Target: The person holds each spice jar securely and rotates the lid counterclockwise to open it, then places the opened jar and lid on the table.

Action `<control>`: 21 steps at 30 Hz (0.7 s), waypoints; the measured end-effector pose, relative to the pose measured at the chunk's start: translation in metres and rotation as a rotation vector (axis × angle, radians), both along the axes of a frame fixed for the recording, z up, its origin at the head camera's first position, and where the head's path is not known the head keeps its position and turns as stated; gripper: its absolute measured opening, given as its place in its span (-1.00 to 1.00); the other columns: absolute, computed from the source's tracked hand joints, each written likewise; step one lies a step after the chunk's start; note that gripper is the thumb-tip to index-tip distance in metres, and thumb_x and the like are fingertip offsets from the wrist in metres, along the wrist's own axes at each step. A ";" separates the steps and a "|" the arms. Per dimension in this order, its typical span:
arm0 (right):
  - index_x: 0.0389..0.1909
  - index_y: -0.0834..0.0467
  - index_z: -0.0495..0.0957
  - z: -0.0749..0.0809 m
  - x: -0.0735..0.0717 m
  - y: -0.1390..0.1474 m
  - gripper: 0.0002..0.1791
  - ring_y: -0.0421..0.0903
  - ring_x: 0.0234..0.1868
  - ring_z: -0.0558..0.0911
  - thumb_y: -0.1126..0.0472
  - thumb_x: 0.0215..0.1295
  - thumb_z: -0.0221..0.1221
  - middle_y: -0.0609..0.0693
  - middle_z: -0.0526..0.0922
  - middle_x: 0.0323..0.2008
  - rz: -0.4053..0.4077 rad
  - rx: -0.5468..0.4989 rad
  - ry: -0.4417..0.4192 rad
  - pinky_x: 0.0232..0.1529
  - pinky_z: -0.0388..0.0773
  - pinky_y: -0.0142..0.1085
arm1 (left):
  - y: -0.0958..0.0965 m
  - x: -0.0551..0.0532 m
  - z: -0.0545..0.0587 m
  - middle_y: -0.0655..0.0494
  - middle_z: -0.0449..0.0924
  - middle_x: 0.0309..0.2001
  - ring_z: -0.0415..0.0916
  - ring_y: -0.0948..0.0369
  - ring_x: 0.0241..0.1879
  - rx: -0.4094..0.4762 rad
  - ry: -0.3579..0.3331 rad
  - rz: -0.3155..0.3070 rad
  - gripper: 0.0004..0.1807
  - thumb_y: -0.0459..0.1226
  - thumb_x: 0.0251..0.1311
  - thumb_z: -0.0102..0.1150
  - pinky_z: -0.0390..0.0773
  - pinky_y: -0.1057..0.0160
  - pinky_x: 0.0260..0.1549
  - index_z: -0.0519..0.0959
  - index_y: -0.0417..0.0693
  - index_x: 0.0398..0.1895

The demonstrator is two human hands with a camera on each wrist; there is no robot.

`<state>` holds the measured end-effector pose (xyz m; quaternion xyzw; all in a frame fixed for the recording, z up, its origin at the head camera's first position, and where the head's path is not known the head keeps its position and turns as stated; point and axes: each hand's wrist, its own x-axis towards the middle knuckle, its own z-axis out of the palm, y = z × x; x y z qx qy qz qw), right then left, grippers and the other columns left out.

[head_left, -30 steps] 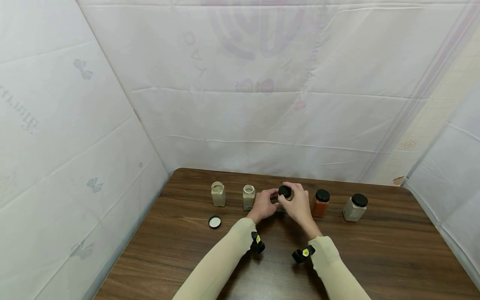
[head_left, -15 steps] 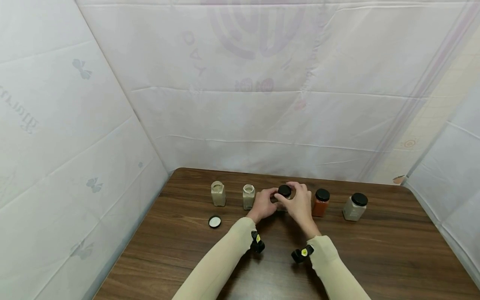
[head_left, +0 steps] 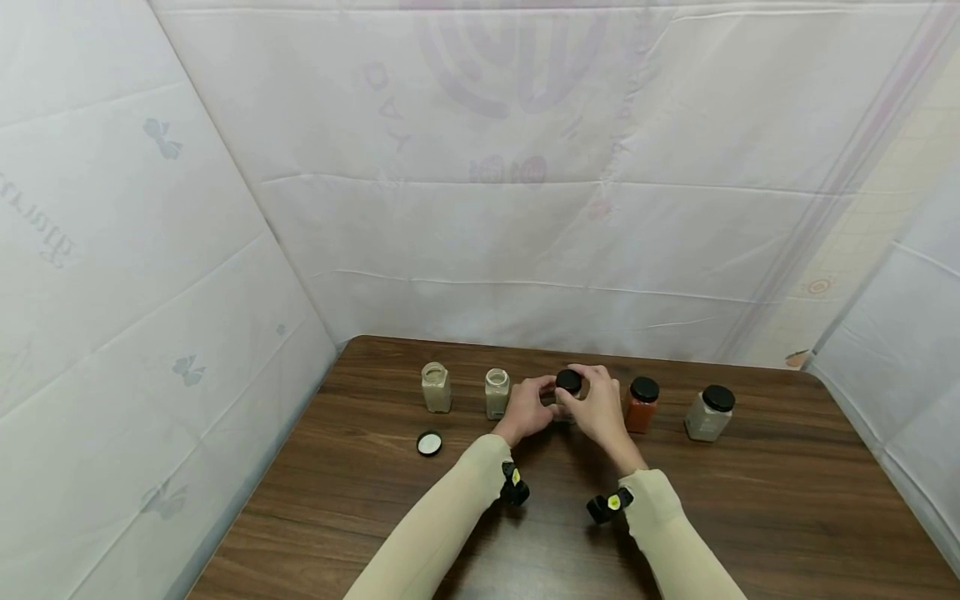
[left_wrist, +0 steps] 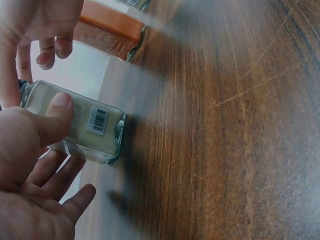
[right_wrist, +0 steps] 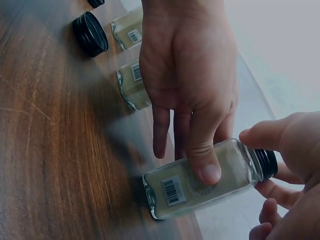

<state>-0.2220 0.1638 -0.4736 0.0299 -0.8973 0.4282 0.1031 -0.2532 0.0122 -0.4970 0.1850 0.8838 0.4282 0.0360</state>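
A glass spice jar of pale powder (right_wrist: 227, 172) stands upright on the table, with a barcode label low on its side. My left hand (head_left: 528, 410) holds its body, thumb (left_wrist: 61, 107) across the near face and fingers around behind. At the top, my right hand (head_left: 596, 406) has thumb and fingers around the black lid (head_left: 568, 382), which sits on the jar's neck. Left of my hands are two lidless jars of pale powder, one near the left hand (head_left: 497, 394) and one farther out (head_left: 437, 387).
A jar of orange-red powder (head_left: 642, 406) with a black lid stands just right of my right hand. Farther right is a black-lidded jar of whitish contents (head_left: 710, 414). One loose lid (head_left: 430, 443) lies at the left on the wooden table (head_left: 787, 500); a cloth wall (head_left: 525, 250) rises behind.
Half a second ago the right thumb and fingers were spread wider about the lid; now they have closed in on it. The left hand and the jar have stayed in place.
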 end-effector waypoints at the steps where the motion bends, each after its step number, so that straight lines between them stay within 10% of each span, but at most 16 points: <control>1: 0.32 0.22 0.54 0.000 0.000 0.000 -0.45 0.21 0.02 0.38 0.16 0.36 0.37 0.26 0.47 0.23 0.004 0.003 -0.004 -0.14 0.36 -0.04 | 0.000 0.000 0.000 0.08 0.72 0.11 0.62 0.15 0.18 0.002 0.002 0.000 -0.56 -0.27 0.30 0.39 0.56 0.10 0.19 0.64 -0.01 0.25; 21: 0.39 0.19 0.48 0.007 -0.003 0.008 -0.43 0.26 0.15 0.34 0.23 0.40 0.33 0.26 0.42 0.30 0.109 0.043 -0.045 -0.03 0.44 0.07 | 0.000 0.000 0.000 0.08 0.71 0.12 0.60 0.08 0.19 0.022 -0.048 0.014 -0.52 -0.13 0.25 0.46 0.55 0.00 0.20 0.65 0.04 0.23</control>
